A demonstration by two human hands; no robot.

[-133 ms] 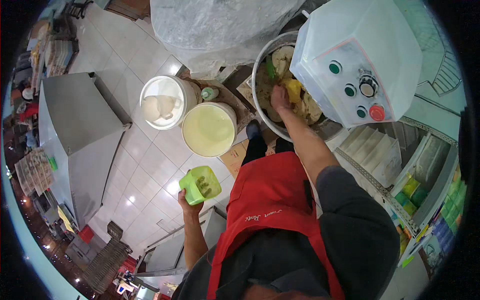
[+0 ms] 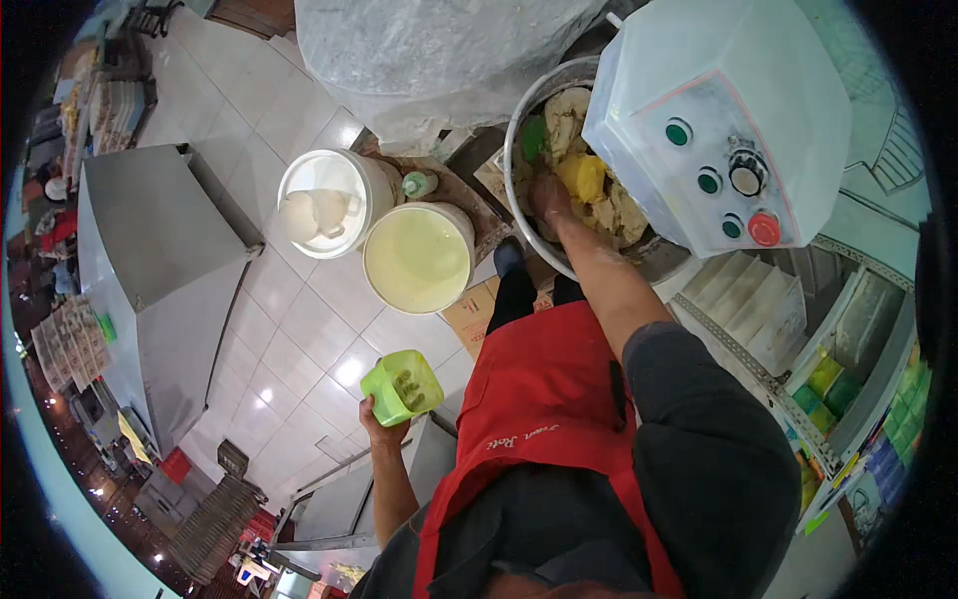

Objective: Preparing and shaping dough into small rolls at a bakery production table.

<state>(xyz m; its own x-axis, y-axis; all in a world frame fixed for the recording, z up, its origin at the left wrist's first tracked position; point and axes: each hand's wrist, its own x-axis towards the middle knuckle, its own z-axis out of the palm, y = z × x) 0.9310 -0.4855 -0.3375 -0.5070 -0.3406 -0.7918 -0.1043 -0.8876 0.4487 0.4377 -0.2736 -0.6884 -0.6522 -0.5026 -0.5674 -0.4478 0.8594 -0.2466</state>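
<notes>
A light green square plastic tub [image 2: 407, 389] is in my left hand [image 2: 382, 424], tilted so that its inside shows brownish-green smears. My fingers wrap its near left side. My right hand [image 2: 550, 200] reaches down inside a round metal mixer bowl [image 2: 513, 135], close to its left wall. The fingers there are dark and partly hidden. Just beyond them is a flat green piece [image 2: 535, 137]; whether I hold it is unclear. Pale dough [image 2: 621, 215] lies in the bowl, with a soft yellow lump [image 2: 582, 178] on it, right beside my hand.
The white mixer head [image 2: 718, 120], with green buttons and a red knob, overhangs the bowl. A bucket of pale yellow liquid [image 2: 419, 260], a lidded white bucket [image 2: 369, 195] and a bottle [image 2: 419, 184] stand left of it. A plastic-covered bulk [image 2: 449, 70] is behind; shelving [image 2: 843, 329] stands right.
My right hand has moved slightly left and lower in the bowl, away from the yellow lump. The green piece shows broader. My left hand has lowered the tub a little.
</notes>
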